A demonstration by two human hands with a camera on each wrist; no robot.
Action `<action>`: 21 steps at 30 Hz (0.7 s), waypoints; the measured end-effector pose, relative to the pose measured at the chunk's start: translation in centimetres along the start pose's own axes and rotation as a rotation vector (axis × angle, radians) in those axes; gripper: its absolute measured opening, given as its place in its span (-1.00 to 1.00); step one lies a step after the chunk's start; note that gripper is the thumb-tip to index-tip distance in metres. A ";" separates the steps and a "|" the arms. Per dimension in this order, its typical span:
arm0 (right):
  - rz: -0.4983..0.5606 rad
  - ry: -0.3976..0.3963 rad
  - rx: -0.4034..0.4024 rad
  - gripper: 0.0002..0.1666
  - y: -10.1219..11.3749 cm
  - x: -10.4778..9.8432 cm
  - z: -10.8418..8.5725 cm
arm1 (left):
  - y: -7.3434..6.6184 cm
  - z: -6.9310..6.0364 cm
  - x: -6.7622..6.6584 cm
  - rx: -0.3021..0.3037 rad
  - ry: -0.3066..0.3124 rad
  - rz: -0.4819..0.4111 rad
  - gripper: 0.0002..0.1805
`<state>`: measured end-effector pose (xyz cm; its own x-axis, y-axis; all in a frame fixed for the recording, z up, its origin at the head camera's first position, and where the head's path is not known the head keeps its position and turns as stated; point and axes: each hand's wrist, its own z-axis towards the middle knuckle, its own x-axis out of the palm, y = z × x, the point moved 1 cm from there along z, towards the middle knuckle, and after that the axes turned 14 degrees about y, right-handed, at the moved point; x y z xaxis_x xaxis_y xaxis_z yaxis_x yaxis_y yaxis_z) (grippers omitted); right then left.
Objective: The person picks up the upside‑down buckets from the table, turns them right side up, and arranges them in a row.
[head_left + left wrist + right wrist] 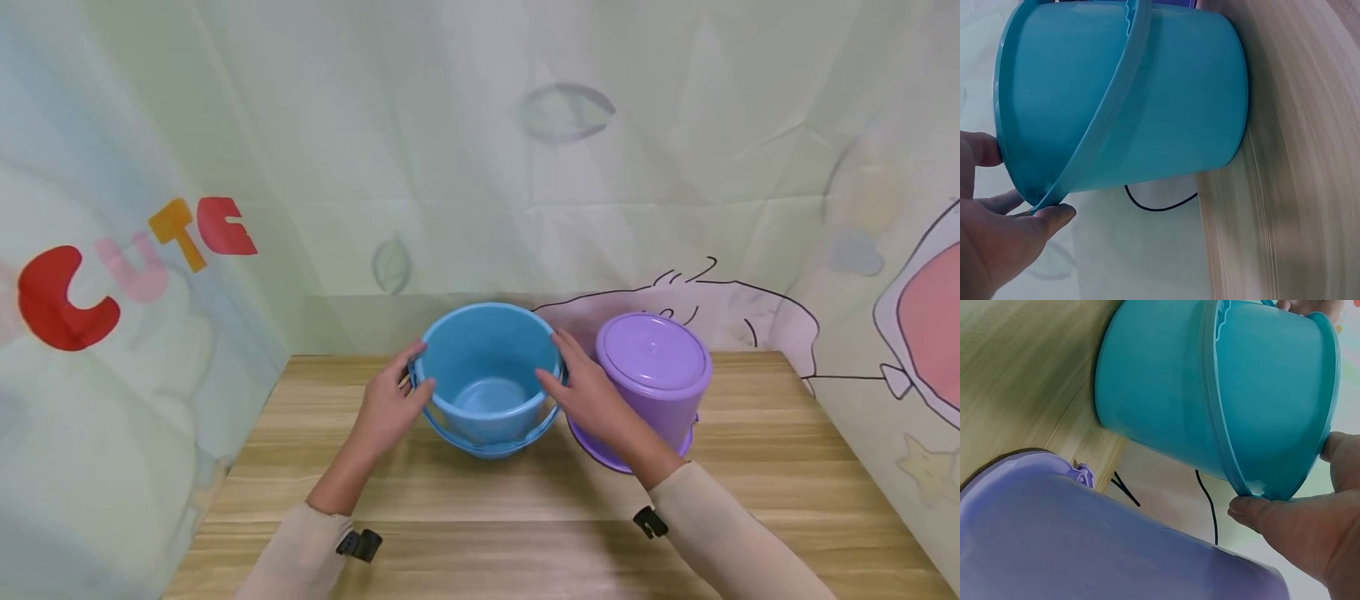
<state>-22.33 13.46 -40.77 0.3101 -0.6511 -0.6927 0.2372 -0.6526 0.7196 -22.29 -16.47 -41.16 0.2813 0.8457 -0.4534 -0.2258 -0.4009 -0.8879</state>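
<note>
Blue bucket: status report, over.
Left hand and right hand gripping blue bucket on opposite sides. Bucket upright, empty. Possible obstacle: purple bucket, upside down, close by right hand.

The right hand (1313,531) pinches the rim of a blue bucket (1154,381) standing on a wooden table (1022,369), its handle (1211,381) slanting across the side. Fingers of the left hand (1314,306) show at the far rim. A purple bucket (1097,537) sits rim-down nearby, a gap between the 2.

Colourful letters (141,290) on the left-hand curtain (112,417) read "CUTE".
</note>
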 end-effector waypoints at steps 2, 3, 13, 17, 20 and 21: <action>0.007 -0.003 -0.011 -0.09 0.2 0.0 0.3 | 0.1 0.1 -0.3 -0.006 0.003 0.002 -0.39; 0.008 -0.003 -0.018 -0.09 0.2 0.1 0.4 | 0.1 0.2 -0.4 -0.010 0.005 0.002 -0.41; 0.015 -0.012 -0.022 -0.09 0.3 0.4 1.3 | 0.6 1.1 -1.0 -0.024 0.000 0.022 -0.45; 0.007 -0.018 -0.042 -0.09 0.3 0.6 1.8 | 0.8 1.4 -1.3 -0.041 -0.006 0.034 -0.44; 0.004 -0.022 -0.046 -0.09 0.4 0.8 2.1 | 1.0 1.5 -1.4 -0.048 -0.015 0.035 -0.42; 0.004 -0.024 -0.044 -0.09 0.4 0.8 2.2 | 1.0 1.5 -1.5 -0.046 -0.019 0.035 -0.42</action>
<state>-23.99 11.83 -41.14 0.2887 -0.6631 -0.6906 0.2761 -0.6330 0.7233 -24.30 -17.58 -41.26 0.2564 0.8373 -0.4829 -0.1915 -0.4457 -0.8745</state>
